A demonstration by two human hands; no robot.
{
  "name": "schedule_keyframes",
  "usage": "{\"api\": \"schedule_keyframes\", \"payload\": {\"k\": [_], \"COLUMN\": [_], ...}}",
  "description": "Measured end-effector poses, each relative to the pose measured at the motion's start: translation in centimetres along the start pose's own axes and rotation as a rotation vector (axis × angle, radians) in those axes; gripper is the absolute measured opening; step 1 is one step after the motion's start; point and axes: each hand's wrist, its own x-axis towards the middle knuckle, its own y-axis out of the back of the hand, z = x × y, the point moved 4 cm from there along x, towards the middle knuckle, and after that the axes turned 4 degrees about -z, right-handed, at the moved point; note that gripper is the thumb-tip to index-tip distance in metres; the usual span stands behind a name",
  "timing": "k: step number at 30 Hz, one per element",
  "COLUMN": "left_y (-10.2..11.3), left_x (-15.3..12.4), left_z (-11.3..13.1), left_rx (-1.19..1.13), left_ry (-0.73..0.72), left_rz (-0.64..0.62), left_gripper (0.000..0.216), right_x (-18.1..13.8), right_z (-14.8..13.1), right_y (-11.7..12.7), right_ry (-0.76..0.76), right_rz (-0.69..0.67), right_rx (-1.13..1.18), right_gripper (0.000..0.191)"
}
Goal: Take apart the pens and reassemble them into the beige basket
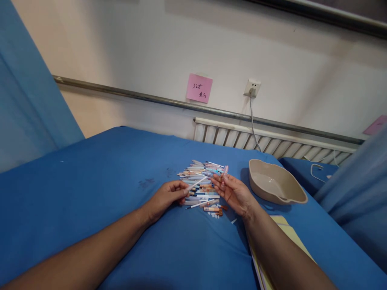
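My left hand [167, 198] pinches a thin white pen refill [197, 183] between thumb and fingers, its far end pointing up and right towards my other hand. Palm turned up, my right hand [235, 194] grips a small pinkish pen part [225, 169] between thumb and forefinger; whether it is a cap or a barrel I cannot tell. Under and between both hands lies a pile of pens [196, 197] in pale, blue and orange colours, mixed with slim white refills. An orange-labelled pen [211, 209] is at the near edge of the pile, beside small brown pieces [220, 212].
A beige plastic basin [276, 181] stands to the right on the blue cloth [127, 173]. Yellow paper or folders [290, 233] lie under my right forearm. Behind are a radiator [229, 137], a plugged-in cable [252, 117] and a pink note [199, 88].
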Motion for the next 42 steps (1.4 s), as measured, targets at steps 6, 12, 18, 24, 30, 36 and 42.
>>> {"api": "schedule_keyframes", "payload": {"k": [6, 12, 18, 24, 30, 36, 42], "left_y": [-0.7, -0.9, -1.0, -0.9, -0.8, -0.9, -0.9], "left_x": [-0.2, -0.2, -0.1, -0.1, 0.0, -0.2, -0.5], "left_z": [0.2, 0.2, 0.3, 0.1, -0.1, 0.1, 0.5], "left_rx": [0.05, 0.082, 0.085, 0.078, 0.101, 0.154, 0.207], "left_ry": [-0.028, -0.021, -0.017, -0.018, -0.022, -0.028, -0.043], "left_rz": [-0.039, -0.038, -0.035, -0.019, -0.031, -0.05, -0.022], "left_gripper": [0.028, 0.031, 0.033, 0.032, 0.03, 0.032, 0.033], "right_x": [-0.1, -0.3, -0.4, -0.5, -0.5, -0.5, -0.5], "right_z": [-0.6, -0.2, 0.1, -0.2, 0.1, 0.8, 1.5], "right_y": [-0.4, -0.8, -0.8, -0.8, -0.9, -1.7, -1.9], "right_ry": [0.183, 0.27, 0.227, 0.211, 0.191, 0.156, 0.116], "right_rz": [0.136, 0.134, 0.1, 0.081, 0.058, -0.049, -0.103], "right_rx": [-0.17, -0.31, -0.328, -0.271, -0.332, -0.54, -0.629], "right_gripper": [0.018, 0.025, 0.025, 0.024, 0.024, 0.026, 0.025]}}
